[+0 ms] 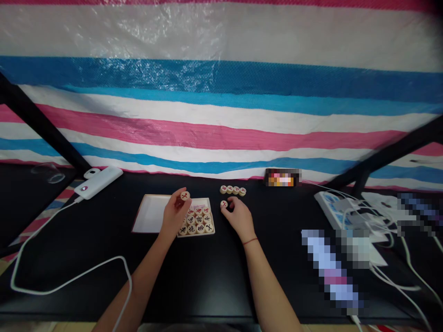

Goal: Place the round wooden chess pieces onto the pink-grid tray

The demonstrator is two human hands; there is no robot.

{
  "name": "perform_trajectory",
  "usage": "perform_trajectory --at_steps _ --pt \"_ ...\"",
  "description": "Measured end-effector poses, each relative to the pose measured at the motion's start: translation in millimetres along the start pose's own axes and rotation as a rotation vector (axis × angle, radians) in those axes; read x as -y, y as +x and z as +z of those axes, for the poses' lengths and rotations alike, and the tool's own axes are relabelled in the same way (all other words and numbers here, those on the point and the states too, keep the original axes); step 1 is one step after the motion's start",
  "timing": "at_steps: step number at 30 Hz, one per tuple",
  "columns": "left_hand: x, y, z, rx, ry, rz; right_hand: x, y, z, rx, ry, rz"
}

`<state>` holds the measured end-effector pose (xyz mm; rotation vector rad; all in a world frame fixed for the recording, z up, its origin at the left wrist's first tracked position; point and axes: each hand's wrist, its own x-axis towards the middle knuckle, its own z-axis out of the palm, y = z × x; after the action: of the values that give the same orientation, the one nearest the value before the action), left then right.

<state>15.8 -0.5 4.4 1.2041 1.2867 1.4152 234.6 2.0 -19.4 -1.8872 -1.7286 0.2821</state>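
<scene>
Xiangqi pieces sit packed in a tray, so the left hand pinches a disc by its edge, while the right hand curls its fingertips around a lone piece near a row of four.

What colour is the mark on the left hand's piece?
Red on the wooden piece, in the head view.

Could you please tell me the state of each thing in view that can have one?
Left hand: holding a wooden Chinese chess piece up over the box.
Right hand: fingers on a second piece at the table.
Four more pieces: lying flat in a row.
Shallow box: open, holding rows of pieces.
Lid: off, beside the box.
Power bank: cable plugged in.
Power strip: cables plugged in.
</scene>
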Motion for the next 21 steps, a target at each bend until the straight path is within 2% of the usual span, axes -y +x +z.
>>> perform_trajectory --at_steps 6,10,13,16,19,21 --pt "0 -2 0.0 0.039 0.049 -0.02 -4 2 4 -0.029 0.078 -0.151" --pt "4 -4 -0.9 0.083 0.097 0.009 -3 4 8 -0.054 0.098 -0.182" --pt "4 -5 -1.4 0.105 0.257 0.12 8 2 6 -0.125 0.207 -0.167" --pt "2 -8 -0.9 0.161 0.465 0.316 32 -8 3 -0.225 0.431 -0.212" --pt "5 -10 0.2 0.252 0.561 0.477 57 -21 3 -0.155 0.533 -0.415" --pt "8 -11 1.0 0.292 0.582 0.525 67 -27 5 -0.119 0.548 -0.481"
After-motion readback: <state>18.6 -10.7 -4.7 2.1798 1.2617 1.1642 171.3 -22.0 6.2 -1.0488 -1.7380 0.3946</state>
